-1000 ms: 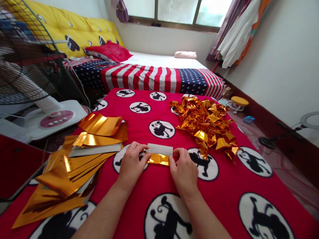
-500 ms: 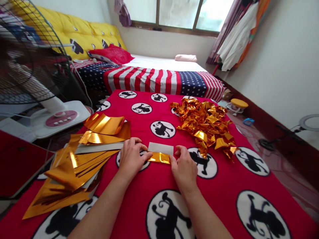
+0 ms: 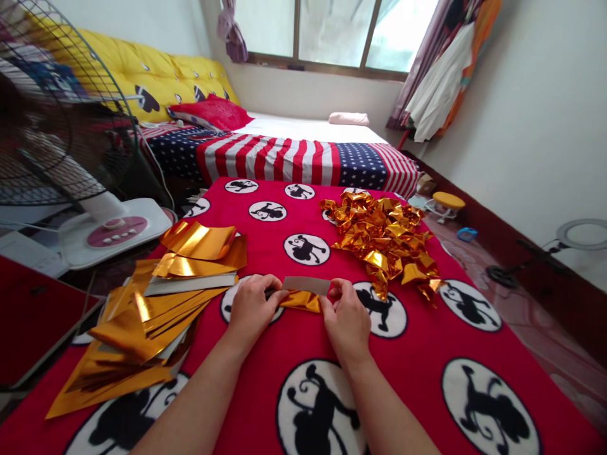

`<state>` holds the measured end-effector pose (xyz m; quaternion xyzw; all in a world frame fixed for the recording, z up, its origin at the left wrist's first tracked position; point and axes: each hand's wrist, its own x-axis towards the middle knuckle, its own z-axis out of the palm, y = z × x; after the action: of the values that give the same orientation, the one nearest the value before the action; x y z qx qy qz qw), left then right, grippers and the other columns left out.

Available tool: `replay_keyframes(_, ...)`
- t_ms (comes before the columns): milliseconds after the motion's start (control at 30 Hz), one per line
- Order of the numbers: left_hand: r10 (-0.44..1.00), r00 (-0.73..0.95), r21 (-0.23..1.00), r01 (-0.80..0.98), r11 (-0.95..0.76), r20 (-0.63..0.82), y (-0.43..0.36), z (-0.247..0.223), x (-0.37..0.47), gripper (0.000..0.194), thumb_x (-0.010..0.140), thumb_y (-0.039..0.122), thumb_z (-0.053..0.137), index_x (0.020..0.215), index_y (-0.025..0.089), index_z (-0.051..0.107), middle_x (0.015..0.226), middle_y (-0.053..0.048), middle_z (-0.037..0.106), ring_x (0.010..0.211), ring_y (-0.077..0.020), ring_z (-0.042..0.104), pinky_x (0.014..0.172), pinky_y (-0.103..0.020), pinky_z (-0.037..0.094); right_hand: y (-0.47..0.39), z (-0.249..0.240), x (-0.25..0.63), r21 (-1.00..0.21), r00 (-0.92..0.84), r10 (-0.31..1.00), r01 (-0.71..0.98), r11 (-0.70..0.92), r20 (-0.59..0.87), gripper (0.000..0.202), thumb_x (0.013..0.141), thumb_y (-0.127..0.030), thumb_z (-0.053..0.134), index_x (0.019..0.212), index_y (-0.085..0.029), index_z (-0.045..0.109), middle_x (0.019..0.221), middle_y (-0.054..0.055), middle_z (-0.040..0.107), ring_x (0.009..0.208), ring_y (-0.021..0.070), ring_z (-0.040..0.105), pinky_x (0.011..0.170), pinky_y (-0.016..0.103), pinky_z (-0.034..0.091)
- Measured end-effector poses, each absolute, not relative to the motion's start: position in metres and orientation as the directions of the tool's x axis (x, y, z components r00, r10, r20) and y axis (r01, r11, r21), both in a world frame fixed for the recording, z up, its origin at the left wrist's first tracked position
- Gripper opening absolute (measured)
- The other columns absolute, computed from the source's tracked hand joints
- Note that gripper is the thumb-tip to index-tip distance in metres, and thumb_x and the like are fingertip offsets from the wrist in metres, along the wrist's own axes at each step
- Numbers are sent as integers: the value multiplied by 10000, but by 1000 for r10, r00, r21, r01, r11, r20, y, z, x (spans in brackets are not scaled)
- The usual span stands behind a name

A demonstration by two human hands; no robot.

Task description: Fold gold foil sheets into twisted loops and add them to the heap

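Narrow rectangular strip of gold-and-grey foil paper [image 3: 307,286], partly folded, grey face along far side, gold band nearer; on or just above red cloth with black figures in white circles [image 3: 408,379] covering surface. Left hand [image 3: 253,304]: fingers pinching strip's left end. Right hand [image 3: 348,319]: fingers pinching its right end. Left of strip: fanned stack of flat gold foil sheets [image 3: 142,309]. Beyond strip, to right: heap of crumpled-looking folded gold foil pieces [image 3: 379,234].

Worn on the head at six o'clock, the camera faces forward and down: hands [image 3: 254,308] near, counter [image 3: 412,360] beneath, window [image 3: 332,33] farther off at twelve.
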<state>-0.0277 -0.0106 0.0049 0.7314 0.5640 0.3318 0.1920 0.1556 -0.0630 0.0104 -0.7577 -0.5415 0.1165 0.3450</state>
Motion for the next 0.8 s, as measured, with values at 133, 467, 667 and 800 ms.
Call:
replay_keyframes(133,967,96,806,536,-250,236,-13,3,-26,129,781,311,618,715,201,608,639,28,626,606,-136,572,601,-236,401,-63,12,158,-779,423,894,606,-160,146,323,818,-341,569,1118,-223,560,899,3,685,643,147,610,581,256,390)
replay_keyframes(467,990,68,972,191,-135,124,-12,0,-21,217,714,371,680,713,185,567,619,22,602,557,-119,558,516,-201,410,-58,5,161,-956,385,905,284,71,181,318,764,-424,666,965,-177,667,822,34,692,669,146,566,622,256,429)
replay_keyframes(667,992,80,986,124,-109,100,-10,-3,-21,242,707,380,706,723,176,575,645,6,635,603,-139,612,578,-227,476,-58,5,163,-974,347,922,201,105,171,229,796,-388,658,834,-162,667,766,26,680,657,138,562,627,250,433)
replay_keyframes(800,991,75,982,145,-117,107,-10,-3,-21,249,706,389,711,721,173,588,637,4,643,581,-133,605,557,-221,472,-58,3,163,-976,339,926,190,109,169,237,810,-400,650,805,-164,662,739,24,679,653,143,579,636,253,449)
